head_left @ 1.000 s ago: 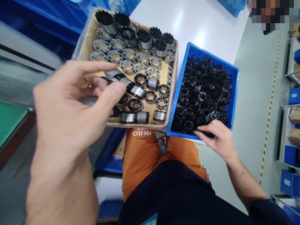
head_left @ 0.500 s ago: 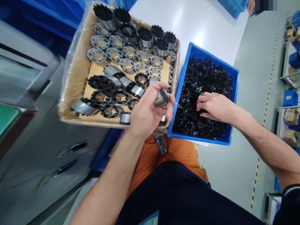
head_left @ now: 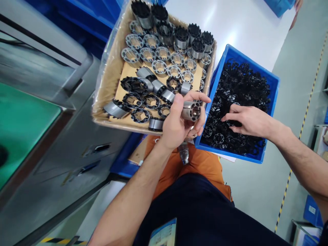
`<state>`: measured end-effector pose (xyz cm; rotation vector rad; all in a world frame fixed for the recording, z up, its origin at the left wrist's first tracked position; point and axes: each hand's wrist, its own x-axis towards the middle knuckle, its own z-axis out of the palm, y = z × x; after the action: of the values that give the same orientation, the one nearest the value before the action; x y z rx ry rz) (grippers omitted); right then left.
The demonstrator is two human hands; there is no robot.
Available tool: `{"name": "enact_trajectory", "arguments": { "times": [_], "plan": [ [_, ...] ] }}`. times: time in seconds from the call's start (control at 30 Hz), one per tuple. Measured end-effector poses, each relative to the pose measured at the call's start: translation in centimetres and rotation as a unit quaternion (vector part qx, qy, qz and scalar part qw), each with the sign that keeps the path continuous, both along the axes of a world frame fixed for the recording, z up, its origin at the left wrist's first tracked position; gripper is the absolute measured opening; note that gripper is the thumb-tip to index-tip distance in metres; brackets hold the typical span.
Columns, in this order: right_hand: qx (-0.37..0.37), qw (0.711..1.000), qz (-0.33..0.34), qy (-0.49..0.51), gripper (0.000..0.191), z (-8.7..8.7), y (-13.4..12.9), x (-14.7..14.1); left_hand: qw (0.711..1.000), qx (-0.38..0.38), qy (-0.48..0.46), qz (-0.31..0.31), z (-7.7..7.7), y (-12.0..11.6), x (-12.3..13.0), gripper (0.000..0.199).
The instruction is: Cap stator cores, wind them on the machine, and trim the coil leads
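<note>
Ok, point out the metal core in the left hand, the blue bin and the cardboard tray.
metal core (head_left: 191,110): head view, its round end face.
blue bin (head_left: 273,95): head view, right wall.
cardboard tray (head_left: 110,71): head view, left wall.

Silver-grey metal core, black plastic rings, blue bin, tan cardboard tray.

Cardboard tray of metal cylinders left; bin of plastic rings right, both on table

Glossy white table, grey floor with yellow-black tape line, green-topped grey cabinet
</note>
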<state>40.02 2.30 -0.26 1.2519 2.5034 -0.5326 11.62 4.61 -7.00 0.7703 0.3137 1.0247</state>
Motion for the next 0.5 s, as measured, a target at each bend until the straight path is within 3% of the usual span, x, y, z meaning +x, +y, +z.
{"name": "enact_trajectory", "arguments": {
  "times": [0.23,0.37,0.5],
  "plan": [
    [-0.011,0.988,-0.100,0.120,0.005,-0.7,-0.6,-1.6,0.999,-0.024,0.017,0.031,0.3,0.2,-0.5,0.067],
    [-0.049,0.990,-0.108,0.082,0.028,-1.3,-1.5,-2.2,0.999,-0.026,0.026,0.034,0.5,0.2,-0.6,0.065],
    [-0.048,0.994,-0.091,0.046,0.014,-1.0,-2.3,-1.8,0.999,0.002,0.000,0.044,0.6,0.1,-0.2,0.068]
  ]
}}
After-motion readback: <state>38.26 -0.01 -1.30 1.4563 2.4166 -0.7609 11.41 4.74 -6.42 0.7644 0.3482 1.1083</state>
